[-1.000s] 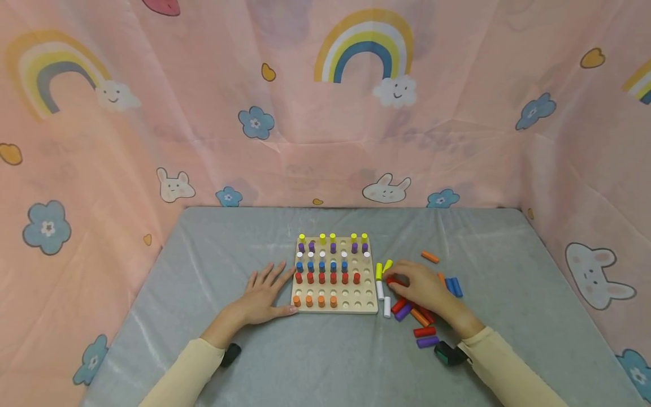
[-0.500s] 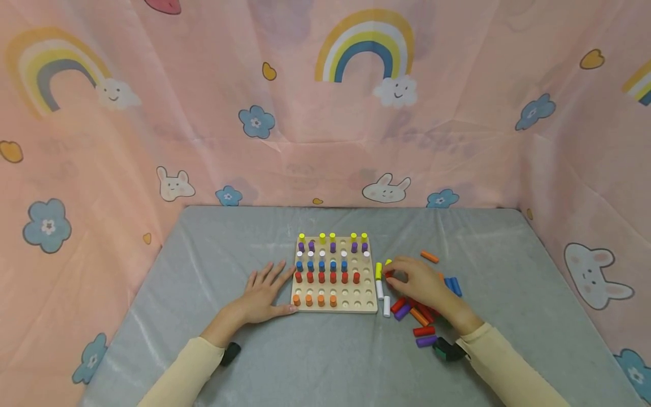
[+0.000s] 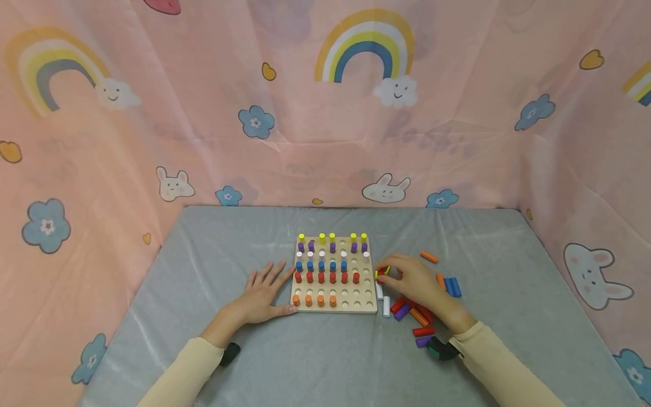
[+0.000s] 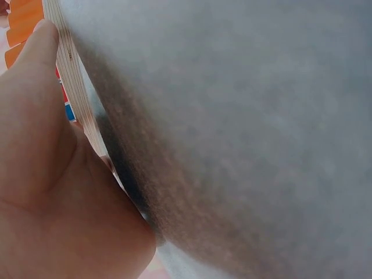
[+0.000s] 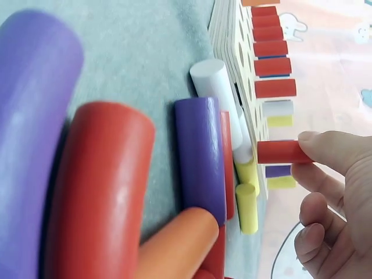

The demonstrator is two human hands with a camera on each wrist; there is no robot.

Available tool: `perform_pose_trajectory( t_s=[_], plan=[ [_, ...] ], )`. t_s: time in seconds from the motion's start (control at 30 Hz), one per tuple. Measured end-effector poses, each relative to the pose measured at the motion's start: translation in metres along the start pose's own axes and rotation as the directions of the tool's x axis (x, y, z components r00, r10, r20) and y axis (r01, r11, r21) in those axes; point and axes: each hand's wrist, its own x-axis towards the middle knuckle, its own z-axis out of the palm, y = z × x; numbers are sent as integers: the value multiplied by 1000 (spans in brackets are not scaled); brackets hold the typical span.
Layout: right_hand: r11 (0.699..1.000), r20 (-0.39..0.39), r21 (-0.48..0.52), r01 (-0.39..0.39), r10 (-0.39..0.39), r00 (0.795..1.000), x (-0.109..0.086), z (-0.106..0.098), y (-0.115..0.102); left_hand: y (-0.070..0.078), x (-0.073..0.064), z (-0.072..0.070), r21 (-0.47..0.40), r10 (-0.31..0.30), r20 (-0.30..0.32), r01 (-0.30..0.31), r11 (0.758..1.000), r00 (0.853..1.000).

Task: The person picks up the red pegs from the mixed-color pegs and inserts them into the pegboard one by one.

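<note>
A wooden pegboard (image 3: 351, 310) bears rows of upright yellow, purple, white, blue, red and orange pegs, with bare holes among them. My left hand (image 3: 259, 299) lies with fingers spread at the board's left side. Its thumb touches the board's wooden edge (image 4: 72, 70) in the left wrist view. Just right of the board, my right hand (image 3: 414, 281) pinches a red peg (image 5: 283, 152) between thumb and index finger. That hand hovers over two loose yellow pegs (image 5: 247, 209), which it partly covers in the head view.
Loose pegs lie right of the board: white pegs (image 3: 386, 306), a purple peg (image 3: 402, 312), an orange peg (image 3: 419, 317), a red peg (image 3: 423, 332) and blue pegs (image 3: 452, 286). Another orange peg (image 3: 429, 257) lies farther back. A patterned pink cloth (image 3: 305, 152) hangs behind the table.
My right hand has lifted a red peg from near the loose pile and shifted left toward the board's right edge. The left hand has stayed in place.
</note>
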Motion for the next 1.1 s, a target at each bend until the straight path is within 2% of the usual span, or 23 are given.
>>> perform_pose_trajectory(
  t_s=[0.47,1.1],
  plan=[
    [998,-28,27,53,-52,998,5,10,-8,-1,0,1,-2,2,-3,-2,1000,1000],
    [996,-22,73,47,-46,999,10,16,-10,0,0,0,-5,4,1,-4,1000,1000]
  ],
)
